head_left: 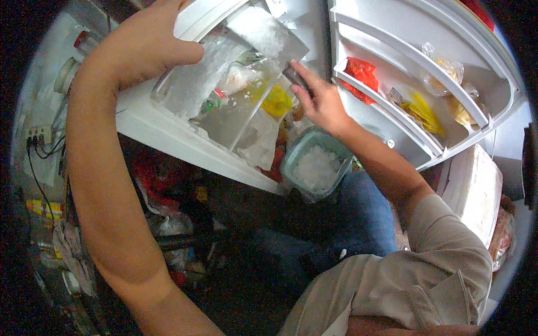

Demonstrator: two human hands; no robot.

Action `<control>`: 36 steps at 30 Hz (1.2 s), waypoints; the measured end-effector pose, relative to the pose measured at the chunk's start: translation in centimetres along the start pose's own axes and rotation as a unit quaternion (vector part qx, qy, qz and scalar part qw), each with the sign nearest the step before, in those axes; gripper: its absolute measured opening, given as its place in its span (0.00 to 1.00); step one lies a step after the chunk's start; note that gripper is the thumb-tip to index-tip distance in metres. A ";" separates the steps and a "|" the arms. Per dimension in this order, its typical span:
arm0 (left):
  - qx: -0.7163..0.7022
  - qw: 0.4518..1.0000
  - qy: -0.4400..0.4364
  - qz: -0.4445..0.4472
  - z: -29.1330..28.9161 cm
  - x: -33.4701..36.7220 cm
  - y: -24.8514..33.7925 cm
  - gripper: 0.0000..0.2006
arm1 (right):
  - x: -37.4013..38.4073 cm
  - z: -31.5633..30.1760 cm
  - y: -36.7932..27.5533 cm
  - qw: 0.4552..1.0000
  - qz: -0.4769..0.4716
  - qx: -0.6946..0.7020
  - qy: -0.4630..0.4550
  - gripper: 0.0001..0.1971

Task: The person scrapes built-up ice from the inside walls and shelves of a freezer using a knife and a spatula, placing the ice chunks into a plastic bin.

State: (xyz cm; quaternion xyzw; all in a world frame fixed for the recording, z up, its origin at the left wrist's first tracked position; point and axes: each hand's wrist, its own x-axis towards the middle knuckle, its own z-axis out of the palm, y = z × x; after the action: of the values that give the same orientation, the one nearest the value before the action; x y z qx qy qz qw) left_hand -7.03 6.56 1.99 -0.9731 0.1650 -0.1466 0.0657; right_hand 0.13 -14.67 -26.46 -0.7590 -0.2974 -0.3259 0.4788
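Note:
My left hand rests on the upper frame of an open freezer, its thumb stretched out and its fingers partly cut off by the picture's edge. My right hand reaches into the compartment, thumb and fingers pinching a dark, flat, narrow piece like a scraper handle; its far end is hard to make out. Just beyond it is a frosted grey panel. Thick frost coats the compartment wall. Inside lie a yellow bag and a clear plastic bag. Below my right hand, a pale green tub holds loose ice.
The open door stands at the right, its shelves holding a red bag, a yellow bag and clear bags. A white box is beyond it. Cables hang from a wall socket at the left.

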 end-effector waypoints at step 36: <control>-0.049 0.998 -0.026 -0.034 -1.6 0.0 1.8 0.42 | 9.0 1.9 -11.1 0.425 0.514 0.707 0.234 0.08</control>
State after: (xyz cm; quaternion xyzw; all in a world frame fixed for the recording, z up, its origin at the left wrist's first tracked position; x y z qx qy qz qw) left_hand -8.06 4.78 3.19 -0.9837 0.1373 -0.1150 0.0176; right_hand -2.45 -7.61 -14.17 -0.0607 0.1455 0.1405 0.9774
